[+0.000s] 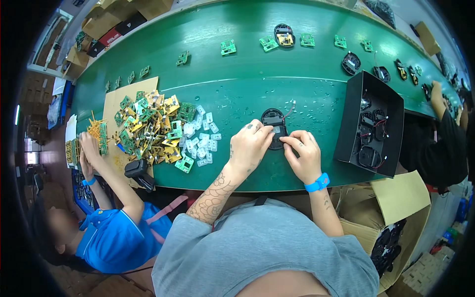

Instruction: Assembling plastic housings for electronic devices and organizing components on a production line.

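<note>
A black oval plastic housing (273, 118) lies on the green bench in front of me, with a thin red wire and a small white connector (293, 103) reaching off its far right side. My left hand (250, 143) is closed at the housing's left side, fingertips pressed together over its middle. From the right, my right hand (304, 152) grips the near right edge with bent fingers, its thumb lower down. Whether a small part sits between the fingertips is hidden. Left of my hands are small clear plastic pieces (202, 143) and a heap of yellow and green circuit-board parts (148, 123) on cardboard.
A black box (341, 141) with several wired housings stands at the right. Green boards (228, 47) line the far bench. A black tool (140, 173) lies by the near edge. At left a co-worker in blue (116, 237) handles boards; another person's arm (438, 101) reaches in at right.
</note>
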{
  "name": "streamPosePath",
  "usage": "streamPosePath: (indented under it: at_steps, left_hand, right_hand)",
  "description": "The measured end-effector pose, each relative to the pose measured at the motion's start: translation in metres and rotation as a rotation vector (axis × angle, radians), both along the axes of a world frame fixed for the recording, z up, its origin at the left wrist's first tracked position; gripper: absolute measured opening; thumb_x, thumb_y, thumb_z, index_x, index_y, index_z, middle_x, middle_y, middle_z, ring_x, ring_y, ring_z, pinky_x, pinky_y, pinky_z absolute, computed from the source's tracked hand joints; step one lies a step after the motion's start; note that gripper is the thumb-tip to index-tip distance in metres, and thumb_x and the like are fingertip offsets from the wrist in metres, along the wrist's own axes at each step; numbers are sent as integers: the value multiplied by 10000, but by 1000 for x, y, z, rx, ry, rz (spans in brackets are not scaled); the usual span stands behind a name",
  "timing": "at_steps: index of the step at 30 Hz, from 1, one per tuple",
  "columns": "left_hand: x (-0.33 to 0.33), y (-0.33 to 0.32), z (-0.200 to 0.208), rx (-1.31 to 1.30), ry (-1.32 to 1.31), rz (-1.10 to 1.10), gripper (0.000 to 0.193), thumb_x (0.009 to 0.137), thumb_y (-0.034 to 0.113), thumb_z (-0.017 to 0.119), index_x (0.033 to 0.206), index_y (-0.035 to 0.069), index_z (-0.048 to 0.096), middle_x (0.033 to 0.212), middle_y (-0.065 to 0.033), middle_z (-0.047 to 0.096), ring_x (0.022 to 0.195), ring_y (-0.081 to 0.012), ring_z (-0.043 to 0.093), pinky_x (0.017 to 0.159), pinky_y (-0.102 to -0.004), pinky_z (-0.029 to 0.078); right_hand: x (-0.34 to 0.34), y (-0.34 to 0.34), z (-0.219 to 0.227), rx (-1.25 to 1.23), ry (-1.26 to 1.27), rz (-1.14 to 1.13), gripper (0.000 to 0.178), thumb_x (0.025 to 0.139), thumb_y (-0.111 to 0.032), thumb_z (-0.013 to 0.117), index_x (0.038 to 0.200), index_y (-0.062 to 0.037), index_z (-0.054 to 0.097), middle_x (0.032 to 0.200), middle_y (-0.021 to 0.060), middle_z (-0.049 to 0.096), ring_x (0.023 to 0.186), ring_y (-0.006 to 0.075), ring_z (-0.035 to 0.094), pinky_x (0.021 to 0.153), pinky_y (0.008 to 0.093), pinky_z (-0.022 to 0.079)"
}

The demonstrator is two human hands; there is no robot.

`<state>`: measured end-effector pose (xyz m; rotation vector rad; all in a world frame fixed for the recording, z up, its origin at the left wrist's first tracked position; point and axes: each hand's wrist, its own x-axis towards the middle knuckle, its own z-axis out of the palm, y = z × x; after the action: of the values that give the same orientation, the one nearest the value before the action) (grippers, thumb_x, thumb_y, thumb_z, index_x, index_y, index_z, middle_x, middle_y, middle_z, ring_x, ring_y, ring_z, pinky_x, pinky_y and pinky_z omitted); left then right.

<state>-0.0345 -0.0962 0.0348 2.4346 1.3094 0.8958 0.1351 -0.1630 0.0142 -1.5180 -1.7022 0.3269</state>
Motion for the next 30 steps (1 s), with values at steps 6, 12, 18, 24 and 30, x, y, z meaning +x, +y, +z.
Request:
streamPosePath:
  at_steps: [6,12,18,24,30]
  left_hand:
    - [-4,10,19,-118,-138,-59,117,856,109,725,969,82,740,911,-29,640,744,-201,626,629,-301,508]
    - [-7,76,35,-322,77,-146,240,859,205,717,1046,57,745,965,-73,690,813,-280,654,749,-399,535]
    - [7,113,22,-568,206,-420,232,844,195,723,1024,52,750,874,-75,677,749,-225,628,701,-340,518]
    - [9,111,30,-587,190,-399,213,819,204,726,958,47,760,845,-87,715,727,-245,650,684,-355,526]
    - [4,119,35,-568,236,-381,219,815,213,738,941,35,748,796,-69,710,686,-224,640,662,-336,522]
  right_hand:
    - [1,1,-1,32,39,-12,276,778,12,700,1036,-72,748,957,57,636,783,220,569,716,330,496]
    - [2,0,4,71,211,-29,293,801,49,680,1062,-63,752,946,65,652,734,197,559,665,306,481]
    - [7,-19,8,-20,368,-109,269,863,84,646,1082,-36,747,952,84,664,664,150,519,573,269,428]
    - [16,-52,9,-21,342,-125,226,897,70,615,1072,-8,737,958,94,672,752,173,578,672,276,473]
    - [19,-64,6,-35,333,-157,210,912,54,599,1066,2,732,956,103,681,805,191,616,725,288,496]
